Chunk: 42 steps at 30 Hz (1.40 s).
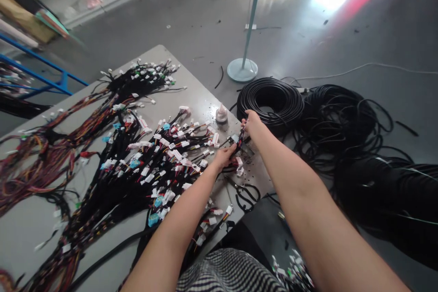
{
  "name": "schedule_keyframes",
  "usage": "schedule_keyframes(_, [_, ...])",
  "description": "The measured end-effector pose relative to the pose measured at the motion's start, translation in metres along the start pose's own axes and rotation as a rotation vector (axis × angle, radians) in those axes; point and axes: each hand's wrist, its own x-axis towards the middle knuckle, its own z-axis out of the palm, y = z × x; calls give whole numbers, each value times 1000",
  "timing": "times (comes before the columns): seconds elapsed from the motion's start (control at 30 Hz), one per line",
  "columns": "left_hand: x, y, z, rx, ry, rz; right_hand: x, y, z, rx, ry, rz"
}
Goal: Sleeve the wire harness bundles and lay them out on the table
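Note:
Near the table's right corner, my left hand (225, 155) is closed on a wire harness (240, 139) of dark, multicoloured wires. My right hand (252, 121) grips the same harness a little farther out, its fingers partly hidden. White connectors (239, 166) hang just below my left hand. A pair of black-handled scissors (248, 195) lies on the table nearer to me. Beyond my left hand stands a small bottle (221, 114) with a pointed tip. To the left spreads a big pile of harnesses (147, 159) with white and blue connectors.
A second harness bundle (143, 75) lies at the table's (201, 96) far end. On the floor to the right are coils of black tubing (270, 100) and a looser tangle (338, 118). A pole on a round base (242, 70) stands beyond. Blue rack bars (61, 84) are at left.

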Motion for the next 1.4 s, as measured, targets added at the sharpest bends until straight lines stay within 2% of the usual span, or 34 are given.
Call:
schedule_keyframes(0.07, [-1, -3, 0, 10, -14, 52, -7, 0, -21, 126, -40, -82])
schedule_keyframes(0.2, [4, -6, 1, 40, -24, 137, -33, -5, -79, 358, -304, -403])
schedule_keyframes(0.27, [7, -8, 2, 51, -42, 112, -44, -18, -88, 361, -241, -551])
schedule_keyframes(0.33, [6, -10, 0, 77, -39, 81, -52, -33, -77, 385, -117, -687])
schedule_keyframes(0.37, [4, -13, -2, 102, -22, 69, -55, -38, -67, 413, -99, -734])
schedule_keyframes(0.43, [-6, -19, -10, 157, 24, 70, -58, -37, -45, 457, -162, -751])
schedule_keyframes(0.53, [-25, -28, -26, 188, 57, 118, -56, -16, -26, 450, -241, -682])
schedule_keyframes(0.63, [-28, -22, -31, 167, -51, 119, -51, 3, -28, 446, -234, -667])
schedule_keyframes(0.73, [-12, -8, -22, 150, -202, 28, -50, 6, -32, 442, -220, -709])
schedule_keyframes(0.8, [0, -5, -16, 148, -178, 12, -51, 9, -30, 417, -212, -750])
schedule_keyframes(0.87, [5, -13, -15, 174, -82, 64, -52, 19, -24, 374, -204, -757])
schedule_keyframes(0.93, [0, -27, -21, 232, 16, 127, -52, 35, -19, 346, -204, -711])
schedule_keyframes(1.03, [-13, -40, -31, 273, 92, 100, -52, 59, -15, 373, -219, -645])
schedule_keyframes(1.13, [-17, -32, -30, 179, -11, 53, -51, 69, -18, 356, -232, -659])
schedule_keyframes(1.27, [-8, -13, -20, 51, -106, 50, -48, 67, -26, 207, -261, -694])
schedule_keyframes(1.4, [-5, -15, -19, 17, -180, 105, -45, 68, -31, 148, -264, -716])
